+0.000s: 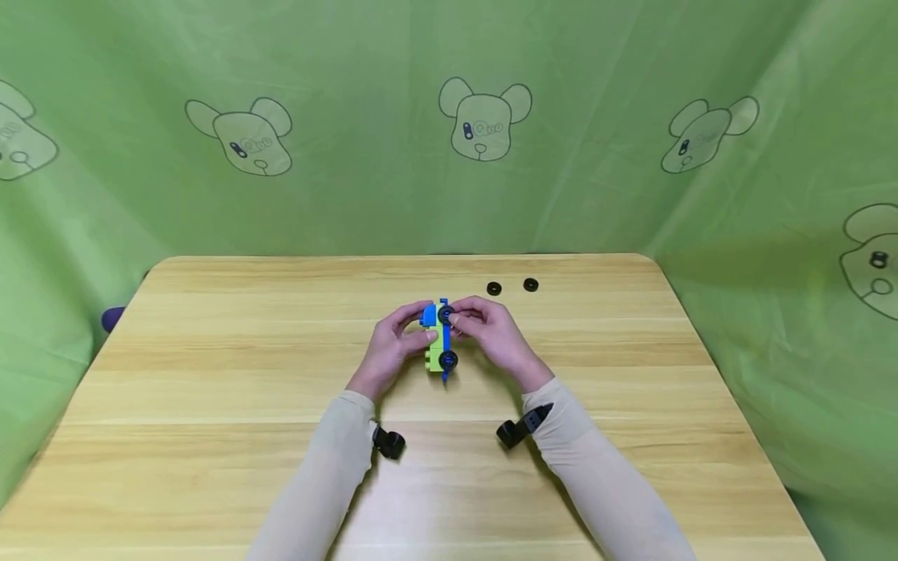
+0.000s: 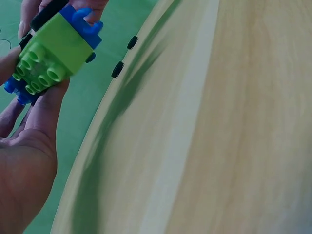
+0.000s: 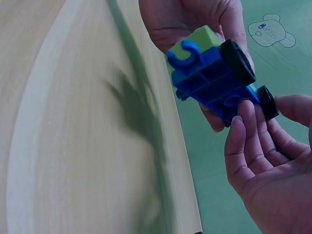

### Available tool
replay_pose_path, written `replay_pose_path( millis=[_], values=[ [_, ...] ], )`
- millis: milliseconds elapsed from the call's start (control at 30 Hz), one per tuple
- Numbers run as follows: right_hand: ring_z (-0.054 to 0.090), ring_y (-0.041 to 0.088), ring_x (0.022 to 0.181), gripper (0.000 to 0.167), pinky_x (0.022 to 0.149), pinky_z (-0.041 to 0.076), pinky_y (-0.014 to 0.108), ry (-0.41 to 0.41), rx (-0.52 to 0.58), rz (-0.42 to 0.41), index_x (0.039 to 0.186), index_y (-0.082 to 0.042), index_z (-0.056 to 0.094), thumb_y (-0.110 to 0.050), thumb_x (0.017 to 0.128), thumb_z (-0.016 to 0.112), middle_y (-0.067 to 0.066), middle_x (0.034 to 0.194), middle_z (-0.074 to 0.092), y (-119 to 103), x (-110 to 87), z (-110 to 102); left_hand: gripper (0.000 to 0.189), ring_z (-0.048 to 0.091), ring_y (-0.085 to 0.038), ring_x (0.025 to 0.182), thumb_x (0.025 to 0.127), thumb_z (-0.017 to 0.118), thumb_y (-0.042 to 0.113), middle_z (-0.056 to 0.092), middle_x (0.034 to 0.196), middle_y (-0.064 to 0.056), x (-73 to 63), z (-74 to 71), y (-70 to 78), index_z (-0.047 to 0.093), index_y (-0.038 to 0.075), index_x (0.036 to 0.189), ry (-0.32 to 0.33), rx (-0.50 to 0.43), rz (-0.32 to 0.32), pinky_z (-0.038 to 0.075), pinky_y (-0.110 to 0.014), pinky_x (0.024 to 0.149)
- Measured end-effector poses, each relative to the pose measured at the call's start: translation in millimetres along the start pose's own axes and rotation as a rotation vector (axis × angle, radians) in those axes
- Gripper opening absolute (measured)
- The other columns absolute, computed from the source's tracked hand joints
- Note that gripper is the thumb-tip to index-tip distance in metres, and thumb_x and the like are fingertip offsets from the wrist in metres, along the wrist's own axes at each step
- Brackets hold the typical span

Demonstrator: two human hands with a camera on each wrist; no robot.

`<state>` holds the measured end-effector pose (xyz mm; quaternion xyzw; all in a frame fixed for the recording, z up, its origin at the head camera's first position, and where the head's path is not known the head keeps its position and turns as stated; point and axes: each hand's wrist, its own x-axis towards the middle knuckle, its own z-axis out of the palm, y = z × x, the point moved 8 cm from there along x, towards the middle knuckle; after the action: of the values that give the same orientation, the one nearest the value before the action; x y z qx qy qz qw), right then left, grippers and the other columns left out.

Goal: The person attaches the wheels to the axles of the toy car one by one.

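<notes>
A toy car [image 1: 436,336] of lime-green and blue building blocks is held up between both hands, tipped on its side in the head view. My left hand [image 1: 390,348] grips its green body, thumb on one side and fingers on the other. On the side facing right, two black wheels show, a far wheel [image 1: 446,314] and a near wheel [image 1: 447,360]. My right hand [image 1: 494,335] pinches the car at the far wheel. In the right wrist view its thumb presses the tyre [image 3: 267,102] while fingertips reach under the blue chassis [image 3: 209,80]. A blue hook [image 3: 184,57] sticks out at one end.
Two loose black tyres, a left one [image 1: 494,288] and a right one [image 1: 531,285], lie near the far edge of the wooden table [image 1: 281,366]. A green curtain [image 1: 379,179] with printed bear heads hangs behind the table and along both sides.
</notes>
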<state>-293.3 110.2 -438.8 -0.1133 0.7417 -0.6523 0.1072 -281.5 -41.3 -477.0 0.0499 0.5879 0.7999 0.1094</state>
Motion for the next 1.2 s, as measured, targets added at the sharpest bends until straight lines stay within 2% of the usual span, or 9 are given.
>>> replay_pose_path(
  millis=[167,300,467,567,733,967,1200],
  values=[
    [0.065,0.027,0.094,0.032,0.092,0.052,0.051,-0.019,-0.026,-0.009,0.124,0.010,0.056,-0.004,0.096,0.062,0.020,0.108,0.063,-2,-2.0,1,0.056,0.066,-0.025,0.097,0.085,0.070,-0.006,0.055,0.131,-0.014,0.4,-3.4,-0.2,0.053,0.004,0.136,0.017,-0.034,-0.008,0.055,-0.036,0.088],
    [0.063,0.028,0.101,0.036,0.094,0.051,0.050,-0.022,-0.069,-0.026,0.128,0.007,0.055,-0.006,0.095,0.062,0.018,0.113,0.063,-5,-4.1,1,0.055,0.066,-0.026,0.100,0.085,0.071,-0.005,0.058,0.131,-0.014,2.1,-6.1,2.4,0.053,0.004,0.136,0.028,-0.025,0.005,0.055,-0.037,0.088],
    [0.060,0.027,0.104,0.035,0.093,0.052,0.042,-0.027,-0.157,-0.055,0.129,0.003,0.057,-0.007,0.096,0.062,0.014,0.114,0.064,-8,-8.5,-1,0.055,0.065,-0.026,0.103,0.085,0.071,-0.005,0.059,0.131,-0.012,4.0,-9.5,7.1,0.053,0.004,0.136,0.060,-0.037,0.021,0.055,-0.037,0.089],
    [0.060,0.027,0.106,0.035,0.093,0.051,0.039,-0.051,-0.203,-0.083,0.129,0.002,0.058,-0.008,0.096,0.063,0.015,0.116,0.064,-9,-12.4,1,0.053,0.066,-0.026,0.102,0.085,0.070,-0.006,0.059,0.130,-0.013,4.1,-11.3,9.2,0.054,0.004,0.135,0.090,-0.053,0.028,0.055,-0.036,0.088],
    [0.059,0.028,0.108,0.037,0.093,0.051,0.043,-0.077,-0.225,-0.118,0.128,0.002,0.058,-0.011,0.095,0.066,0.017,0.119,0.063,-10,-19.0,4,0.054,0.065,-0.025,0.104,0.085,0.072,-0.005,0.059,0.130,-0.012,3.3,-15.9,9.9,0.054,0.004,0.135,0.153,-0.052,0.032,0.055,-0.034,0.089],
    [0.060,0.023,0.106,0.041,0.091,0.053,0.038,-0.107,-0.279,-0.178,0.130,0.000,0.057,-0.008,0.091,0.070,0.008,0.117,0.063,-9,-26.1,10,0.053,0.062,-0.027,0.108,0.082,0.076,-0.002,0.059,0.127,-0.010,3.3,-22.2,12.0,0.058,0.006,0.130,0.253,-0.066,0.057,0.055,-0.035,0.089],
    [0.059,0.021,0.108,0.053,0.091,0.054,0.035,-0.079,-0.323,-0.214,0.135,-0.001,0.052,-0.006,0.087,0.074,0.007,0.123,0.060,-10,-27.7,18,0.052,0.063,-0.025,0.102,0.081,0.078,-0.002,0.060,0.124,-0.013,2.2,-20.7,15.6,0.058,0.005,0.129,0.311,-0.040,0.106,0.057,-0.034,0.085]
  ],
)
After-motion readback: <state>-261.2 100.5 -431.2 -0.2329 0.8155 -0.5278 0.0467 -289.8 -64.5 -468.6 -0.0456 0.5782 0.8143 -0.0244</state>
